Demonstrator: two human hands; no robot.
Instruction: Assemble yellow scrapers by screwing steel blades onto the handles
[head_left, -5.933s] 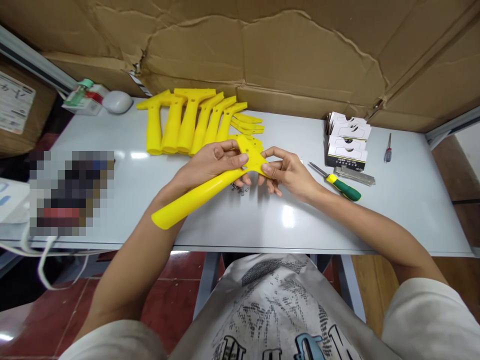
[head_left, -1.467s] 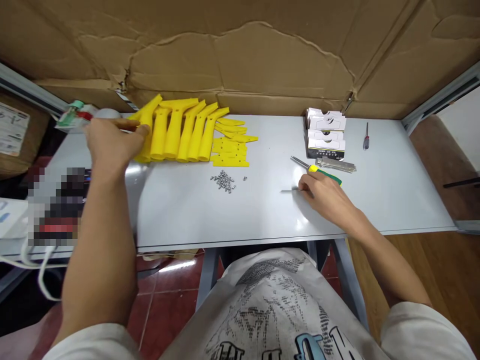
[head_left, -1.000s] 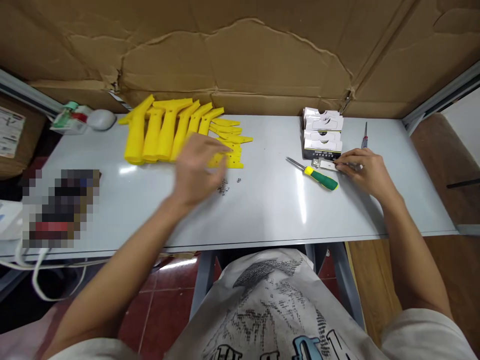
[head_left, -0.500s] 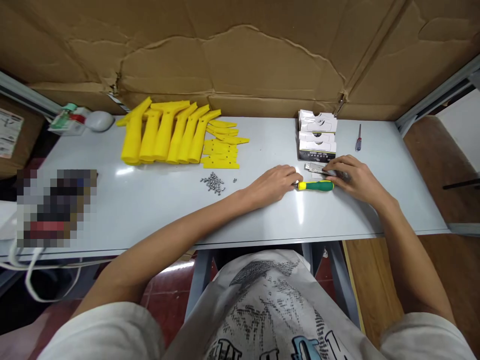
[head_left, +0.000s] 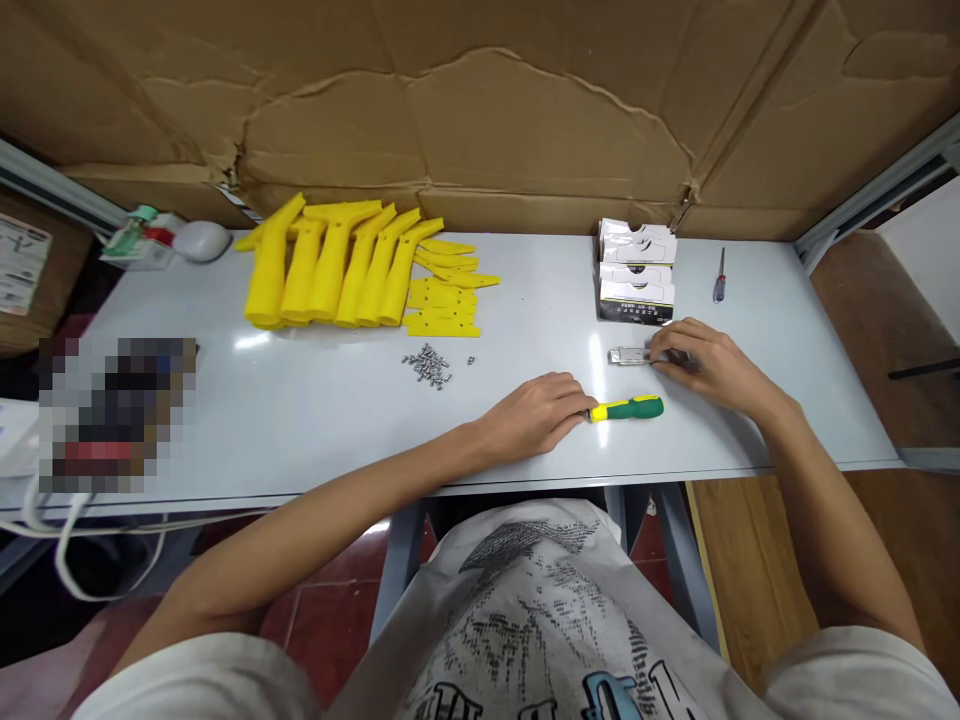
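Note:
My left hand (head_left: pixel 538 415) is closed around the shaft end of a screwdriver (head_left: pixel 634 408) with a green and yellow handle. The screwdriver lies close to the table surface, its handle pointing right; its tip is hidden under my fingers. Farther back, my right hand (head_left: pixel 705 365) has its fingers closed on a flat silver metal piece (head_left: pixel 628 356), whose left end sticks out past the fingertips. The rest of that piece is covered by the hand, so its kind is unclear. Behind it stands a row of white and black boxes (head_left: pixel 636 290).
Several yellow pistol-shaped parts (head_left: pixel 330 270) lie at the back left, beside thin yellow plates (head_left: pixel 442 310). A pile of small screws (head_left: pixel 429 368) sits in front of them. A small screwdriver (head_left: pixel 720 278) lies at the back right. Cardboard (head_left: pixel 450 120) walls the rear edge.
My left hand has drawn the screwdriver toward the table's front edge, away from the metal piece. My right hand has shifted only slightly, and the metal piece now lies more level.

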